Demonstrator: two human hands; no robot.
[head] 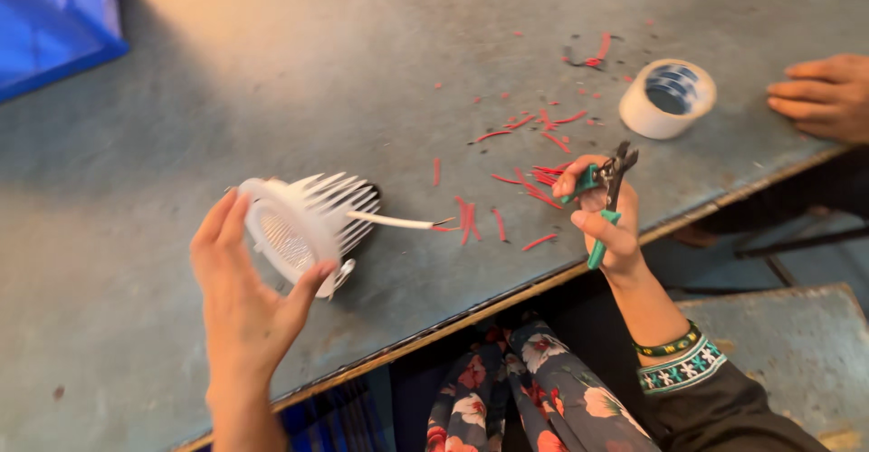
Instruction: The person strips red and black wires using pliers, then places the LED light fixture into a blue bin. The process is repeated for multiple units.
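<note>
A: What is the left hand (243, 298) doing?

B: It is cupping the round white finned lamp housing (303, 221), fingers spread around the rim, thumb under the lower edge. The grip is wide and loose, and the housing is lying tipped on the grey table (272, 81) not far from its near edge.

A: And the right hand (605, 221)?

B: It is curling closed around a pair of green-handled pliers (608, 199), nose pointing up and away. I cannot tell whether the pliers' nose is gripping anything.

A: How are the two lying relative to each other?

B: A white wire (394, 221) is running out of the housing's back toward the right hand, its long axis roughly along the near edge. Its red-tipped end is stopping well short of the pliers. The right hand is the nearer one to that free end.

A: Counts?

B: One housing, one wire, one pair of pliers, one roll of pale tape (668, 97) toward the far right. Many red wire scraps (543, 176) are lying scattered between them, too many to count surely. Another person's hand (824, 95) is resting at the right edge, just beside the tape. A blue bin (50, 18) is sitting at the far left corner.
</note>
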